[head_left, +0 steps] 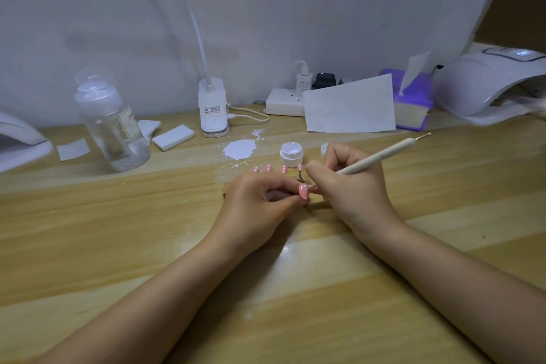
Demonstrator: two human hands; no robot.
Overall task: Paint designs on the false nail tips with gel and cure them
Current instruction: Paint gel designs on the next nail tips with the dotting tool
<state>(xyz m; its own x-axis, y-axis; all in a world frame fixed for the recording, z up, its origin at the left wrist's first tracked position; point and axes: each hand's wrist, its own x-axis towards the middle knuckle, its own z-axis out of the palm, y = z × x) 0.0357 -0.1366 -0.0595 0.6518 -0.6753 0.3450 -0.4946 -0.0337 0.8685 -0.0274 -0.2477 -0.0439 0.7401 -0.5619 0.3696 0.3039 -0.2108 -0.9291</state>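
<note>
My left hand (260,204) pinches a pink false nail tip (303,190) on its small stand, at the middle of the wooden table. My right hand (351,183) grips a cream dotting pen (384,155), whose metal point touches that nail tip. Several more pink nail tips with white dots (276,169) stand in a row just behind my left hand. An open white gel jar (291,154) sits behind them, and its lid (324,149) shows partly behind my right hand. A white curing lamp (490,84) stands at the far right.
A patch of spilled white gel (238,149) lies behind the tips. A clear bottle (112,124) stands at the left, with white pads (172,137) beside it. A desk lamp base (213,109), a power strip (283,102), paper (350,105) and a purple tissue box (412,100) line the back. Another lamp (17,139) sits far left.
</note>
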